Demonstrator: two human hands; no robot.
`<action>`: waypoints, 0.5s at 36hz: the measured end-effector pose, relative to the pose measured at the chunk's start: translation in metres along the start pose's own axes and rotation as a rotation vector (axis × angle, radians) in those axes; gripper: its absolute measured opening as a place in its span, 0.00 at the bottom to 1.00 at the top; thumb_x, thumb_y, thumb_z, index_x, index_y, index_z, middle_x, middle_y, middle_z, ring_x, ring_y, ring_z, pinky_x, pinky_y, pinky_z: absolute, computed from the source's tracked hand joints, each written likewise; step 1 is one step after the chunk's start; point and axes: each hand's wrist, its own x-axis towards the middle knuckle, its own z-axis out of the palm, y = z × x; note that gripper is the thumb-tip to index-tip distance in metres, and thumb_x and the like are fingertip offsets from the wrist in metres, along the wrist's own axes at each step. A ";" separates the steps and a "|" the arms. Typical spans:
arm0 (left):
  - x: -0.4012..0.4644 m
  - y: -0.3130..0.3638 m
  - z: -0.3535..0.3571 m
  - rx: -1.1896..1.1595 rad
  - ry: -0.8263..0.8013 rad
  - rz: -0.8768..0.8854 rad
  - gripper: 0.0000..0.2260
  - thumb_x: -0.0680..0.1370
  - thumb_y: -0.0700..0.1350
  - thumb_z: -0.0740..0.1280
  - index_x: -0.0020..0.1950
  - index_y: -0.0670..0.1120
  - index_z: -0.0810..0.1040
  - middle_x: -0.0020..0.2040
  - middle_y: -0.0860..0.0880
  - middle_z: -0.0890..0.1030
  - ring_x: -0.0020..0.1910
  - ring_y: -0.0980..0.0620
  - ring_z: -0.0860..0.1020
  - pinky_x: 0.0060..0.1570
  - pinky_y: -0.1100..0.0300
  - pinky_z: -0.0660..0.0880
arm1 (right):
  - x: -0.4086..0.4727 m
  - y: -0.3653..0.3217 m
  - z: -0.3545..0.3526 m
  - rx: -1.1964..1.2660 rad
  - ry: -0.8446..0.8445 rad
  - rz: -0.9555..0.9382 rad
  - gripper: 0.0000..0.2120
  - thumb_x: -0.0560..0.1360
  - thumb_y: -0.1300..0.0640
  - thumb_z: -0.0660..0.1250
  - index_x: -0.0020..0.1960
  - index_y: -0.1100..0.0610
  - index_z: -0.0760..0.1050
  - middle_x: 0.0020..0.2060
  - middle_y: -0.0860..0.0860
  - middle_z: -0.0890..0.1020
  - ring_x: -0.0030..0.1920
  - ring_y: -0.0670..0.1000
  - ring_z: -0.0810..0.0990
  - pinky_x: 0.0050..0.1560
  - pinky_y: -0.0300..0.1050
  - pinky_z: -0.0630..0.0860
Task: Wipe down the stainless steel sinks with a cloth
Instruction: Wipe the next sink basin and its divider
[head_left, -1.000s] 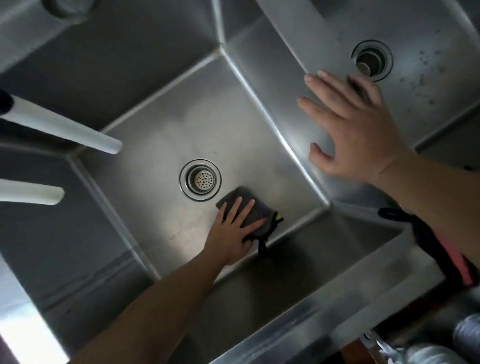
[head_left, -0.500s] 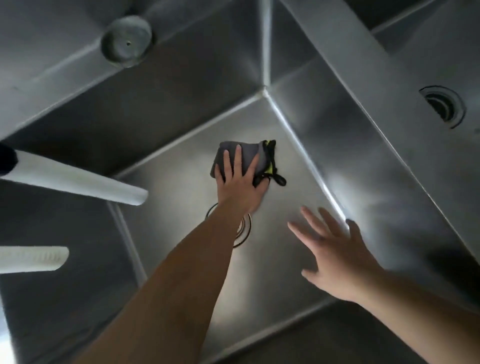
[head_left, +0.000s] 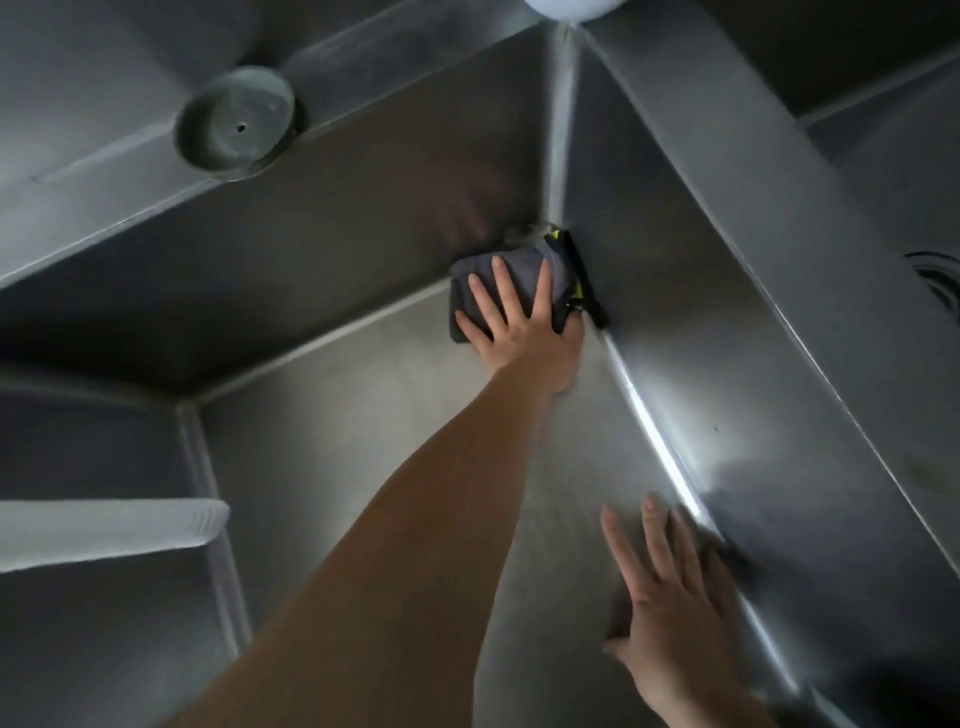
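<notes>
Head view: the left hand (head_left: 524, 338), fingers straight and spread, presses the grey cloth (head_left: 511, 283) into the far right corner of the sink (head_left: 363, 415) floor. The right hand (head_left: 670, 613) hovers spread near the right wall, holding nothing.

White ribbed tube end (head_left: 111, 530) pokes in from left edge, horiz. Round grey metal disc w/ small centre hole (head_left: 236, 123) sits well above the tube. Pale rounded object (head_left: 571, 8) at top edge, far upper right of tube, cut off.
</notes>
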 end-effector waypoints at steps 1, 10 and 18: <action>0.001 0.004 0.000 -0.007 -0.001 -0.015 0.32 0.79 0.68 0.47 0.78 0.64 0.36 0.80 0.47 0.32 0.77 0.39 0.29 0.69 0.34 0.29 | 0.000 0.000 0.000 -0.013 0.009 0.000 0.65 0.65 0.33 0.73 0.69 0.38 0.17 0.69 0.47 0.18 0.76 0.51 0.27 0.76 0.55 0.44; -0.001 -0.002 -0.004 -0.037 0.034 -0.030 0.31 0.80 0.65 0.48 0.79 0.63 0.38 0.81 0.51 0.35 0.79 0.43 0.32 0.71 0.36 0.32 | -0.005 -0.008 -0.012 -0.089 0.029 -0.020 0.65 0.63 0.28 0.70 0.67 0.39 0.15 0.72 0.48 0.21 0.79 0.55 0.34 0.76 0.55 0.49; -0.012 -0.114 -0.013 0.154 0.174 0.211 0.31 0.78 0.64 0.48 0.81 0.59 0.48 0.83 0.51 0.47 0.81 0.45 0.43 0.76 0.36 0.43 | -0.005 -0.015 -0.025 -0.075 -0.012 -0.007 0.61 0.65 0.32 0.72 0.75 0.38 0.26 0.78 0.50 0.32 0.80 0.56 0.37 0.76 0.57 0.54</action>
